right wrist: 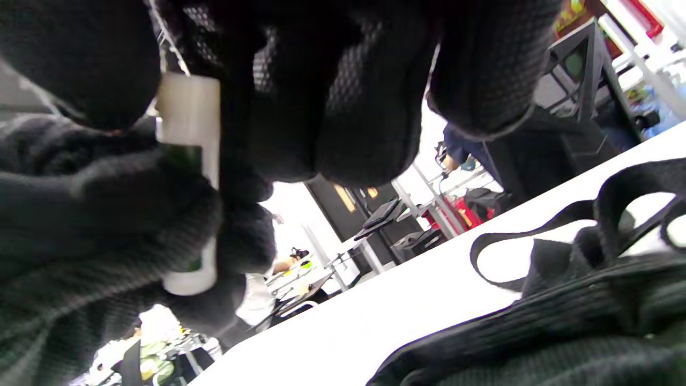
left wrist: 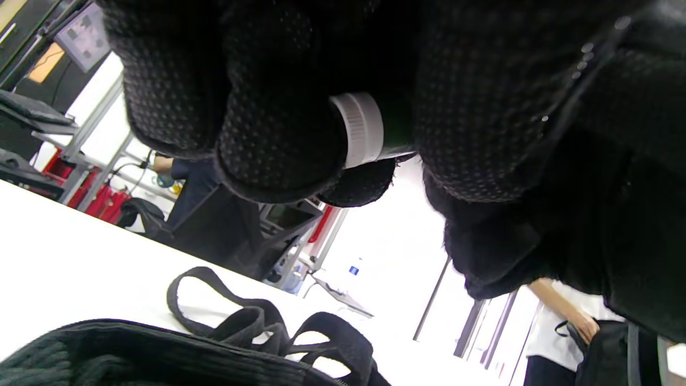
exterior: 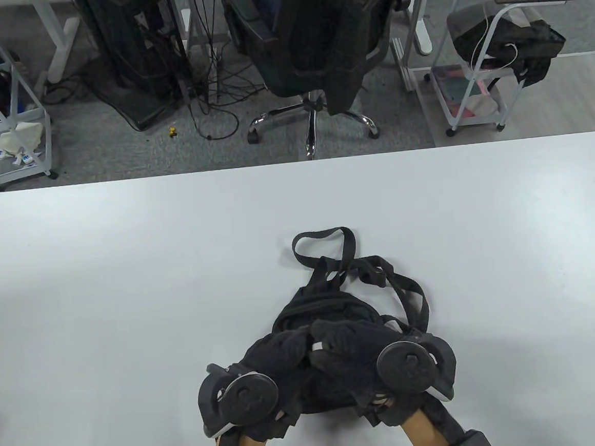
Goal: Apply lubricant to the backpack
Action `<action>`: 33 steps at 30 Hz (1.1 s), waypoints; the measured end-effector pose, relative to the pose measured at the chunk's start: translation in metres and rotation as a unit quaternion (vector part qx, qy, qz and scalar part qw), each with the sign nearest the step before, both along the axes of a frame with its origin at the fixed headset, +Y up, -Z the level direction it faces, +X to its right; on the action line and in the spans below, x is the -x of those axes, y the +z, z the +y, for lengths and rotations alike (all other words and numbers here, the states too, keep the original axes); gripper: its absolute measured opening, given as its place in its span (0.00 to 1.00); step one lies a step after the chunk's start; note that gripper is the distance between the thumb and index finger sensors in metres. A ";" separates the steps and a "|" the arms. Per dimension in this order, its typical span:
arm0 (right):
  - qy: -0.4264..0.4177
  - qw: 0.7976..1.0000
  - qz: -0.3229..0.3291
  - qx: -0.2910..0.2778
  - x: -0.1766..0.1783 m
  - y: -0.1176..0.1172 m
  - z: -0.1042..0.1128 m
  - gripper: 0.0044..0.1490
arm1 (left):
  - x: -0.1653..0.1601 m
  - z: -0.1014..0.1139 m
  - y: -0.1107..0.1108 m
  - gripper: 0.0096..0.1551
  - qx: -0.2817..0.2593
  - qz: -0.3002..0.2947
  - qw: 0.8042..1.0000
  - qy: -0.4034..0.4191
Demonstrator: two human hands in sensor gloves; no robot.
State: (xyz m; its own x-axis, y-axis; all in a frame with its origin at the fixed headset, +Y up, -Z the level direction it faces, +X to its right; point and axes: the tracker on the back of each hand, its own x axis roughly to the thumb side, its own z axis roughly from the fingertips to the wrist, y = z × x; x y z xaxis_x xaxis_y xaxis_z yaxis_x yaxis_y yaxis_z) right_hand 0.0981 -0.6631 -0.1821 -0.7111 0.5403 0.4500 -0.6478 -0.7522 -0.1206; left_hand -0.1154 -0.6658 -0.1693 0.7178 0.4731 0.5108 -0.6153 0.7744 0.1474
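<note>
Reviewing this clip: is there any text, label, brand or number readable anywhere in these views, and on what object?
No text can be read in any view.
The lubricant container, held between both hands above the backpack: white cap and dark green body visible, no legible label.
The small white packets on the cart shelf at the table view's left: blue marks, too small to read.
</note>
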 end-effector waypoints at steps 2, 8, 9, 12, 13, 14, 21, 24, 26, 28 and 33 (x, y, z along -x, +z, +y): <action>-0.008 1.000 -0.005 -0.001 0.000 0.000 -0.002 0.35 | -0.002 0.001 0.003 0.33 -0.009 0.004 1.000 -0.011; -0.006 0.998 -0.013 0.055 0.005 -0.010 -0.007 0.35 | -0.011 -0.002 0.003 0.33 -0.039 0.023 0.996 -0.076; -0.010 0.998 -0.013 0.065 0.006 -0.012 -0.008 0.34 | -0.010 -0.004 0.002 0.33 -0.042 0.025 0.996 -0.077; -0.014 0.996 -0.013 0.082 0.013 -0.016 -0.010 0.32 | -0.005 -0.009 -0.004 0.32 -0.011 0.009 0.997 -0.073; -0.016 0.996 -0.012 0.082 0.014 -0.017 -0.009 0.31 | -0.005 -0.009 -0.005 0.31 -0.005 0.003 0.997 -0.074; -0.019 0.996 -0.008 0.083 0.013 -0.017 -0.008 0.30 | -0.005 -0.009 -0.006 0.31 -0.005 0.003 0.997 -0.075; -0.047 0.997 0.025 0.053 0.001 -0.012 -0.001 0.28 | -0.007 -0.001 -0.001 0.31 -0.003 -0.024 0.998 -0.052; -0.050 0.997 0.042 0.040 0.000 -0.009 0.002 0.28 | -0.005 0.004 0.000 0.31 0.007 -0.041 0.998 -0.047; -0.048 0.997 0.051 0.010 0.003 -0.002 0.004 0.27 | -0.001 0.008 0.001 0.31 0.018 -0.057 0.997 -0.049; -0.034 0.998 0.057 -0.015 0.006 0.003 0.007 0.27 | 0.004 0.011 0.001 0.31 0.027 -0.074 0.996 -0.046; -0.042 0.996 0.075 -0.026 0.012 0.006 0.008 0.26 | 0.013 0.012 -0.001 0.31 0.055 -0.098 0.993 -0.032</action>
